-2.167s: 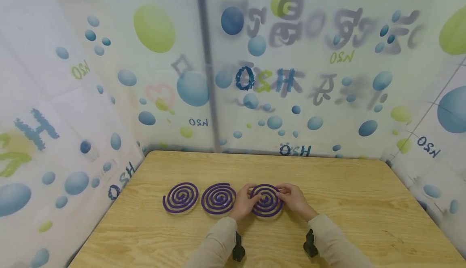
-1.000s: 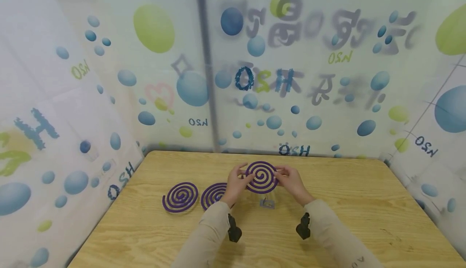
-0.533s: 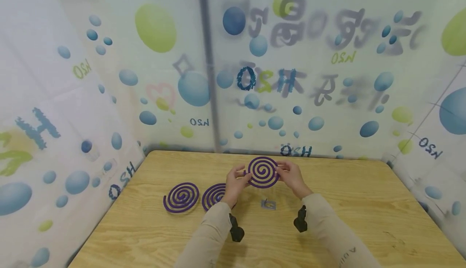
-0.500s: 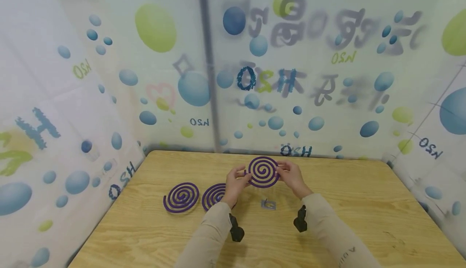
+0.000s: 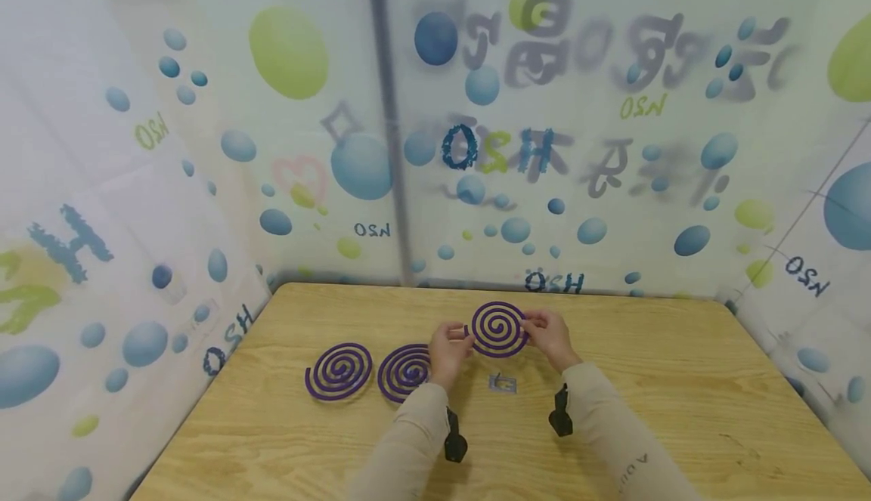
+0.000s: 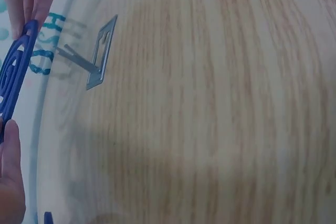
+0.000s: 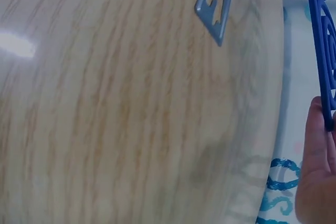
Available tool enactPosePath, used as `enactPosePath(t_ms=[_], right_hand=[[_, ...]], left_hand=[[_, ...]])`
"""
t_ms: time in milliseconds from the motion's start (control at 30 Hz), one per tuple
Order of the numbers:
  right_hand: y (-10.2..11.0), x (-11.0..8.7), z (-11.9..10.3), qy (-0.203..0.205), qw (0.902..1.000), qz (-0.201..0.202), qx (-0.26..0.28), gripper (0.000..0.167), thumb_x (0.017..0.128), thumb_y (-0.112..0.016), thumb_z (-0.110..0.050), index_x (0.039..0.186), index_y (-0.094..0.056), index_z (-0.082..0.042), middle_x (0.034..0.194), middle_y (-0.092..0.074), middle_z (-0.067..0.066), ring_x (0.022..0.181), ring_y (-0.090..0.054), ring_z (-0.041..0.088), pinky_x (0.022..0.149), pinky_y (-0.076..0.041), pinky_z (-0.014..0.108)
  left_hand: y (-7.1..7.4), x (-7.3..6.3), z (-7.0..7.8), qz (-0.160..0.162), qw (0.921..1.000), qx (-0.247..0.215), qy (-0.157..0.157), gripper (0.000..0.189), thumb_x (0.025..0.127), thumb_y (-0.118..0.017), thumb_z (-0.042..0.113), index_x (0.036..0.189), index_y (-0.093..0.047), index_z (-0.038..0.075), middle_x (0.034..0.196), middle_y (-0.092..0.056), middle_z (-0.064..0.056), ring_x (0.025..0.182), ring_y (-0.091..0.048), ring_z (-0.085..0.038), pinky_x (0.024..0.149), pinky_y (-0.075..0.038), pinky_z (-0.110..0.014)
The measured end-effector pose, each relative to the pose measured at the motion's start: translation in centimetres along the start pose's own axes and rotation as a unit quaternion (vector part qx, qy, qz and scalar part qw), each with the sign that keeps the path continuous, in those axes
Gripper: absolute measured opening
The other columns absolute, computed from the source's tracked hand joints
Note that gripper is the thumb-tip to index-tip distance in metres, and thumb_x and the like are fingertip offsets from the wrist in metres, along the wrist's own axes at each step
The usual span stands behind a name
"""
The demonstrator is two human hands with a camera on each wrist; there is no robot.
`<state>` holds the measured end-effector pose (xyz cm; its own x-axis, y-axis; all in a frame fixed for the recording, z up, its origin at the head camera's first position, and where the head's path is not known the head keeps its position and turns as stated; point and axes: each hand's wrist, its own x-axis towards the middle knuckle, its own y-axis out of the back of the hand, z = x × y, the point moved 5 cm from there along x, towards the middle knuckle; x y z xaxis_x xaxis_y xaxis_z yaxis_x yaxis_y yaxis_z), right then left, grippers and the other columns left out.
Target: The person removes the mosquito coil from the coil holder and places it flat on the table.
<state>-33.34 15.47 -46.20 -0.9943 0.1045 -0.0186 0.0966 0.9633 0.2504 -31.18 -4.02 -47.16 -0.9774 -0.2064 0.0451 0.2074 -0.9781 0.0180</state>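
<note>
A purple mosquito coil (image 5: 499,329) is held up above the table, its spiral face toward the head camera. My left hand (image 5: 450,354) pinches its left edge near the coil's outer end. On the opposite edge, my right hand (image 5: 550,338) grips the rim between thumb and fingers. Below the coil, a small metal coil stand (image 5: 503,384) lies on the wood with a prong sticking up; the left wrist view shows this metal stand (image 6: 100,56) close by. The held coil (image 7: 324,51) appears edge-on in the right wrist view.
Two more purple coils lie to the left on the wooden table (image 5: 646,425): one at far left (image 5: 338,372), another (image 5: 401,372) partly behind my left hand and sleeve. A patterned curtain (image 5: 599,206) hangs along the table's back edge and sides.
The coil between my hands has risen off the table since the earliest frame, uncovering the metal stand. In the last half second it has dropped slightly and shifted right, the left hand following.
</note>
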Motion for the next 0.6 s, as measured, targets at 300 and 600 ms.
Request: enactPosePath(t_ms=[300,600], right_hand=[[0.5,0.0,1.1,0.010,0.9960,0.020,-0.086,0.022,0.083,-0.057,-0.001,0.102,-0.058,0.009,0.090,-0.061,0.019,0.080,-0.059,0.026,0.067,-0.053,0.032],[0.6,0.0,2.3,-0.006,0.9922,0.013,-0.124,0.021,0.083,-0.055,-0.001,0.101,-0.059,0.009,0.093,-0.061,0.018,0.088,-0.055,0.028,0.075,-0.048,0.034]], left_hand=[[-0.6,-0.7,-0.6,0.021,0.9964,0.081,-0.016,0.028,0.070,-0.064,-0.008,0.097,-0.057,-0.009,0.081,-0.061,-0.019,0.067,-0.061,-0.024,0.057,-0.052,-0.026],[-1.4,0.6,-3.7,0.030,0.9872,0.138,-0.074,0.031,0.067,-0.070,-0.003,0.096,-0.060,-0.005,0.080,-0.063,-0.015,0.071,-0.061,-0.024,0.063,-0.051,-0.030]])
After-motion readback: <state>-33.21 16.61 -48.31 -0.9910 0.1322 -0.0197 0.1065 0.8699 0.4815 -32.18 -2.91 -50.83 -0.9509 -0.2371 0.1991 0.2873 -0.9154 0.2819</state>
